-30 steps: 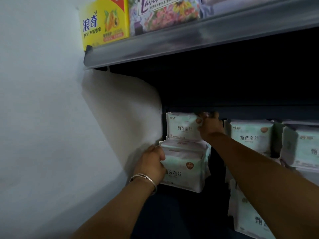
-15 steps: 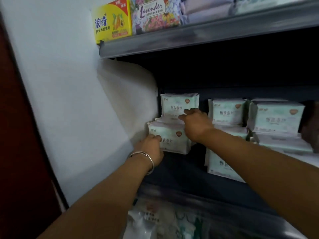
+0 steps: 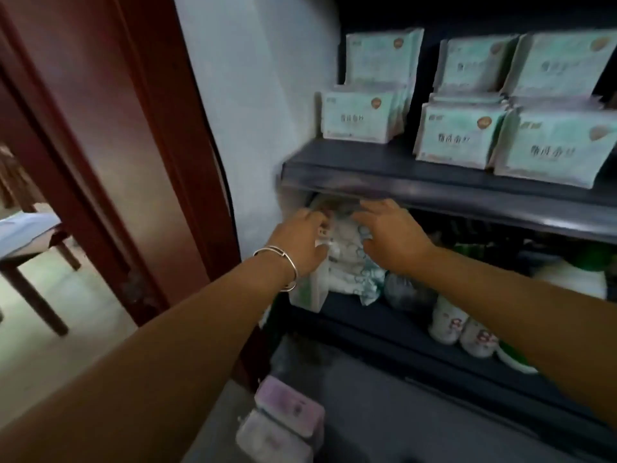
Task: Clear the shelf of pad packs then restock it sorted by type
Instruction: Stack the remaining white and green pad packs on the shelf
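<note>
Mint-green pad packs (image 3: 359,119) sit stacked in rows on the upper shelf (image 3: 417,182); both hands are down at the lower shelf (image 3: 384,320) on loose white printed packs (image 3: 350,262). Left hand (image 3: 300,240) and right hand (image 3: 390,235) reach in, fingers extended on the packs, nothing visibly gripped. Best move, I'd say: clamp the pile from both sides, lift it clear of the shelf lip, keep types separate.

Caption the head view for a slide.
Both hands, left hand and right hand, reach white patterned packs under the dark shelf of mint-green pad packs.
</note>
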Motion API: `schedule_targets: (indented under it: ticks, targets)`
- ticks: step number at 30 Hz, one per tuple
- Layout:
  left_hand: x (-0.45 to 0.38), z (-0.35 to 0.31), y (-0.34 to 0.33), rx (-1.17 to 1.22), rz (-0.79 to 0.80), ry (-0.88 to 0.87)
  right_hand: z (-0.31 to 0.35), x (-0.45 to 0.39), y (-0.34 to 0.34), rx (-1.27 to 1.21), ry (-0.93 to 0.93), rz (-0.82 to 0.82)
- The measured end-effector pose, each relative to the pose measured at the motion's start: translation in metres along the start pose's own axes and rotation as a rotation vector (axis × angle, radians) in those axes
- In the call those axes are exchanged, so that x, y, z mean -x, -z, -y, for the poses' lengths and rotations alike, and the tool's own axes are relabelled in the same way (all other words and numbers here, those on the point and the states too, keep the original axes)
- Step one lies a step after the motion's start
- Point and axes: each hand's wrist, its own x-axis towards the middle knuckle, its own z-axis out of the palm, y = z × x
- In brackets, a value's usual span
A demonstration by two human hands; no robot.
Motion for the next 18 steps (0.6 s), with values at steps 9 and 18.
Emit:
schedule_targets:
  ticks: [9,18]
  targets:
    - [0.087,0.079,-0.121,-0.032,0.428,0.100,0.031,0.053,-0.163,-0.143,0.092,0.362]
    - [0.122,0.136,-0.195,-0.234,0.767,0.025,0.080,0.072,-0.293,-0.354,0.048,0.725]
